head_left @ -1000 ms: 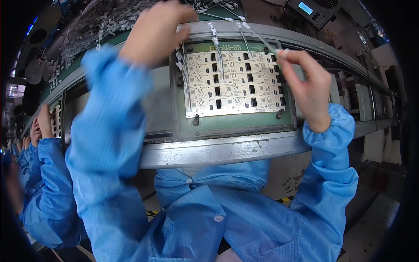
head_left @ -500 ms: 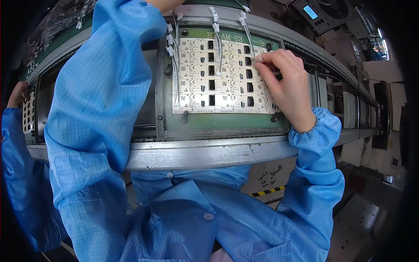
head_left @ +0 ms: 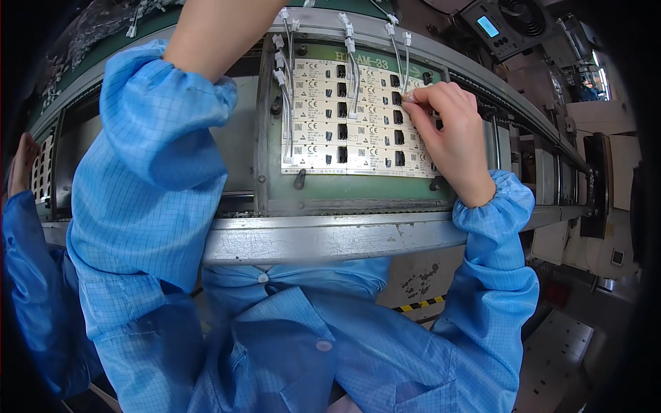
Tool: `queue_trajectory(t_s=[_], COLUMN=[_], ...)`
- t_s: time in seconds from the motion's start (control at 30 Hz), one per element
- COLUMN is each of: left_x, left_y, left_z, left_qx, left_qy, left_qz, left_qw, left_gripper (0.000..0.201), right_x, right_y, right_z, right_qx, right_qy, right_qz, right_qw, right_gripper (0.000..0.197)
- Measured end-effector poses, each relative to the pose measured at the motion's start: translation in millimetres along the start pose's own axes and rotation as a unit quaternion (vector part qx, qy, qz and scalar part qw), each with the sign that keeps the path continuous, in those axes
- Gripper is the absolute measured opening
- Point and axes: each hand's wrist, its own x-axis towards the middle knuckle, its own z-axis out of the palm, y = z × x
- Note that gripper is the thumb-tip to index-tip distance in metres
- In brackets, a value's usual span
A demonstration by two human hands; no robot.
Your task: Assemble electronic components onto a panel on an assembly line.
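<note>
My right hand (head_left: 454, 134) is over the right part of a panel of white circuit boards (head_left: 313, 131), thumb and forefinger pinched on a small white connector. From these fingers a thin cable (head_left: 406, 65) runs up to another white connector (head_left: 407, 40) beyond the panel's far edge. Black components (head_left: 342, 131) stand in columns on the boards. Other cables lie along the left column (head_left: 289, 124) and the middle column (head_left: 354, 82). My left forearm (head_left: 224, 31) reaches out past the top edge, so its hand is out of sight.
The panel sits in a green fixture (head_left: 344, 189) on a conveyor with a metal front rail (head_left: 330, 241). A co-worker's hand (head_left: 23, 165) is beside another panel (head_left: 43, 168) at far left. Bagged cables (head_left: 89, 27) lie upper left; a device with a lit display (head_left: 488, 26) stands upper right.
My left arm has stretched farther out, baring the forearm at the top. My right hand stays pinched at nearly the same spot on the panel. The panel appears slightly farther right.
</note>
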Motion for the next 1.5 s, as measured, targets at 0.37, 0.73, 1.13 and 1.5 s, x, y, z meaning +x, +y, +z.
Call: queue_trajectory(t_s=[0.37,0.73,1.13,1.5], left_x=[-43,-90,-105,-98], left_y=[32,9,10,12], left_z=[-2,48,57,49], left_qx=[-0.127,0.25,0.251,0.238], left_qy=[-0.036,-0.1,-0.155,-0.119], left_qz=[-0.079,0.265,0.254,0.245], left_qw=[0.988,0.926,0.921,0.932], left_gripper=[0.011,0.018,0.009,0.013], right_x=[0,-2,-3,-8], right_y=[4,1,4,10], right_z=[-3,3,7,13], right_qx=[0.068,-0.011,-0.027,0.002], right_qy=[-0.021,-0.001,0.026,0.032], right_qz=[0.019,-0.019,-0.063,-0.036], right_qw=[0.997,1.0,0.997,0.999], right_gripper=[0.011,0.012,0.012,0.011])
